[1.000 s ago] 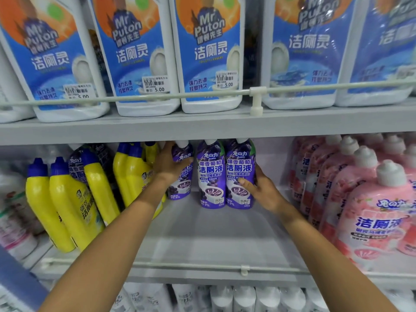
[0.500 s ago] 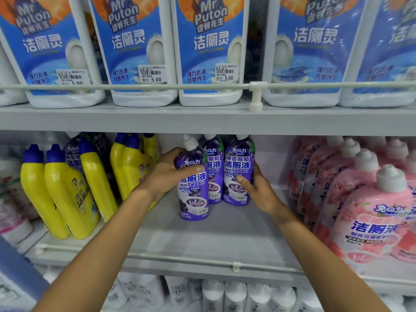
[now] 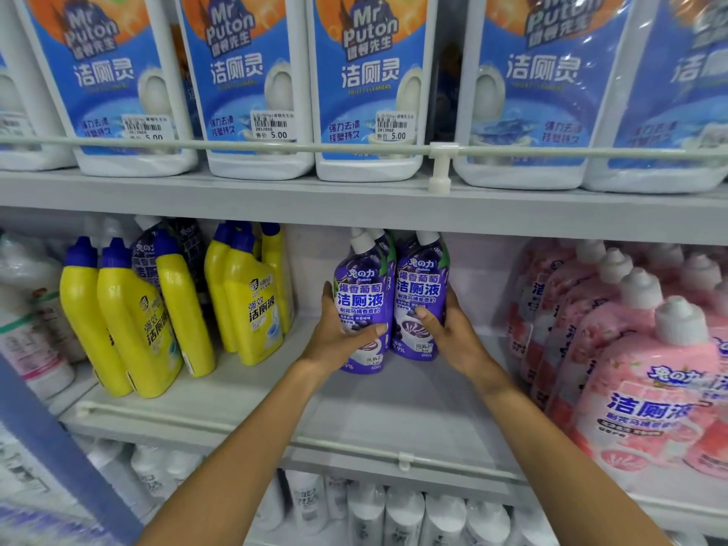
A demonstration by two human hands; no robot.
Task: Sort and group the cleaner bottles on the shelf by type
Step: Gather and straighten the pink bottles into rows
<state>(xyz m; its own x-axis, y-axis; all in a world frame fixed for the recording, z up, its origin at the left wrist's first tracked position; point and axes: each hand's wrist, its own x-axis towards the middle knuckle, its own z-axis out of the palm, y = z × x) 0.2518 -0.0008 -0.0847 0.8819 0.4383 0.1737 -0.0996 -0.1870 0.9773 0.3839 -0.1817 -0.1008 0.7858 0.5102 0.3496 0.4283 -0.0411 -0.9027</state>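
Yellow bottles (image 3: 157, 317) stand at the shelf's (image 3: 354, 419) left. Mid-shelf, the left hand (image 3: 338, 340) wraps one purple bottle (image 3: 360, 293), thumb across its label, fingers along its left side. Touching it on the right, a second purple bottle (image 3: 419, 285) sits gripped in the right hand (image 3: 453, 340). Pink bottles (image 3: 646, 372) crowd the right.

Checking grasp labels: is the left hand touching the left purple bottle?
Touching. The head view shows the left hand curled round the left purple bottle, thumb across its label; the right hand grips the right purple bottle.
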